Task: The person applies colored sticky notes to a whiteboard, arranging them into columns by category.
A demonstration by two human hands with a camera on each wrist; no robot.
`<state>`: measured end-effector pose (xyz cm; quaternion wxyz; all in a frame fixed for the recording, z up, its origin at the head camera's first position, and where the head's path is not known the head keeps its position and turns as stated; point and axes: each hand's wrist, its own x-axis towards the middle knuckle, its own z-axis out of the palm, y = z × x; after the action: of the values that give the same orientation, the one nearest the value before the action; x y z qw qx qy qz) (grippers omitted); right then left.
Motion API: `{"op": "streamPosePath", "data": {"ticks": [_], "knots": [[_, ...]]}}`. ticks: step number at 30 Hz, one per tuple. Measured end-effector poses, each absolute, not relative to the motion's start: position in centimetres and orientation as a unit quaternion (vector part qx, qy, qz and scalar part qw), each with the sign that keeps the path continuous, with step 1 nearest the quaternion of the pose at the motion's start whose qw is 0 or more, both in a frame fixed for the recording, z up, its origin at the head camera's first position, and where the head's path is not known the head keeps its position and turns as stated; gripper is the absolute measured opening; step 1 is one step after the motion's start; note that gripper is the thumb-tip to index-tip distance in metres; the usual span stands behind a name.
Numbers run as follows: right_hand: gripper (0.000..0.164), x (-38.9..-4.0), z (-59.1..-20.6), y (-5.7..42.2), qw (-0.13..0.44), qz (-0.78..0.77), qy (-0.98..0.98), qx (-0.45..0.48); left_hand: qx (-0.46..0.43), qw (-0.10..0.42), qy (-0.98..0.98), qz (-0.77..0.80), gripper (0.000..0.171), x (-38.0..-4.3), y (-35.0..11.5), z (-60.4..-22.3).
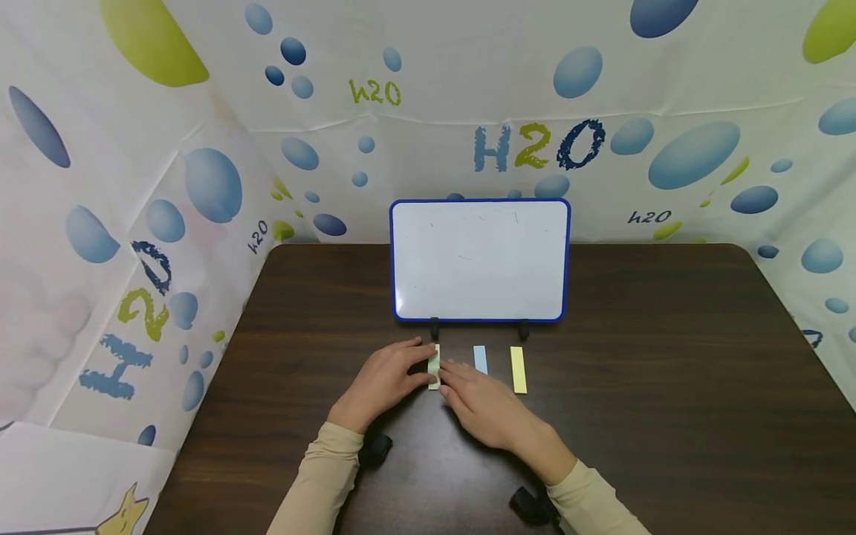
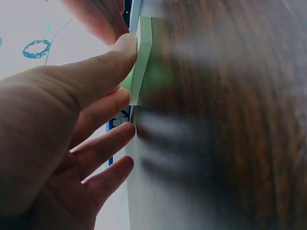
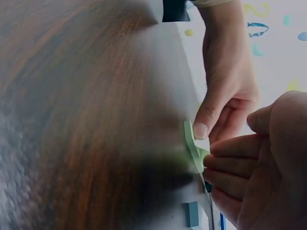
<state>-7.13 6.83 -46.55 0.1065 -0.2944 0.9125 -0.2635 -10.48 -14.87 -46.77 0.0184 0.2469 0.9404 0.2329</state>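
Note:
A narrow pale green pad of sticky notes lies on the table in front of the whiteboard, its strip looking slightly bent in both wrist views. My left hand pinches it from the left side, thumb at the near end and index finger toward the far end; the other left fingers spread loosely in the left wrist view. From the right, my right hand brings nearly straight fingertips to the pad's right edge, its thumb apart. Right of it lie a blue strip pad, partly covered by the right hand, and a yellow strip pad.
A blue-framed whiteboard stands at the back of the dark wooden table on small black feet. Black wrist devices sit under both forearms. A printed curtain hangs behind and at the sides.

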Motion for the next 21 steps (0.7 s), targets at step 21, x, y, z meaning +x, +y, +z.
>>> {"op": "streamPosePath", "data": {"ticks": [21], "knots": [[0.05,-7.28,-46.85,6.73,0.092,-0.307,0.901,-0.292,0.248,0.014,0.947,0.206,0.045,-10.46,-14.63,-46.96]]}}
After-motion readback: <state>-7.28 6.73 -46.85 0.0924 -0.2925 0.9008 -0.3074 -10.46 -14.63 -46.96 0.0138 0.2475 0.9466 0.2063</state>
